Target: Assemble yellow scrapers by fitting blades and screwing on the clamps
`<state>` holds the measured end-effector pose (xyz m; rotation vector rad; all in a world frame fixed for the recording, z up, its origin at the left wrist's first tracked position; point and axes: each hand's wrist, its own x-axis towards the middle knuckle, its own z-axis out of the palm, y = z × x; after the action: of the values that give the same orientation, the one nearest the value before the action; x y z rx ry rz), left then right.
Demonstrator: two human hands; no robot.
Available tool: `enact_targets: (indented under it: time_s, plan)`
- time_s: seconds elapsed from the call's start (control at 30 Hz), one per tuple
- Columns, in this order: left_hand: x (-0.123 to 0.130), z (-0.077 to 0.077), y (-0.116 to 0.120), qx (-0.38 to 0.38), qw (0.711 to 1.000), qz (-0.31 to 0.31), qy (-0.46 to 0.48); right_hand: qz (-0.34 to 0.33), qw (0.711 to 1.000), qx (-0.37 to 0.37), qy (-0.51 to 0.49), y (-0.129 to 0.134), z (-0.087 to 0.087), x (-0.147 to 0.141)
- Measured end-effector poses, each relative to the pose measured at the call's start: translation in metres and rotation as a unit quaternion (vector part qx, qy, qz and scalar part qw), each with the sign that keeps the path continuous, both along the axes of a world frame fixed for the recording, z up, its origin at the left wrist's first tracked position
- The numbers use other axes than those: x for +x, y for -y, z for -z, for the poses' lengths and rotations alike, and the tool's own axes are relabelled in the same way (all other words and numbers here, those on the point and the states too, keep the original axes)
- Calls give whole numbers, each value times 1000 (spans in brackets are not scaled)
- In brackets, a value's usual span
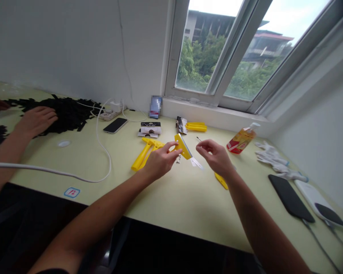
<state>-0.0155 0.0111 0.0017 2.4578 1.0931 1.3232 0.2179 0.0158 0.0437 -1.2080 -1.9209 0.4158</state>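
My left hand [162,160] is closed around a yellow scraper head [182,146] with a thin metal blade along its edge, tilted above the table. To its right, my right hand [212,152] is pinched with thumb and finger together; whatever is between them is too small to make out. A small dark-tipped rod [198,138] shows just beyond those fingertips. Below the scraper lie tiny metal screws [178,162] and pale flat blades [197,163]. Yellow scraper handles [141,156] rest beside my left hand. Another yellow piece [221,180] lies partly behind my right wrist.
Small boxes [150,128], more yellow handles [196,126] and a phone [115,125] lie toward the back. At right are an orange bottle [241,140], white gloves [274,160] and a black power bank [291,198]. A co-worker's hand [38,118] touches black strips [65,112]; a white cable [74,176] crosses the left.
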Motion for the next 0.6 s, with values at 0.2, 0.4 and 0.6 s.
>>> enact_targets:
  time_s: [0.2,0.4,0.6]
  plan:
    - [5,-4,9,50,995,-23,-86,10,1000,19,6,26,11,-19]
    - [10,-4,14,146,977,-44,-148,9,999,52,-5,24,15,-20]
    - [11,0,14,178,969,-57,-163,-21,992,-23,-126,18,28,-21]
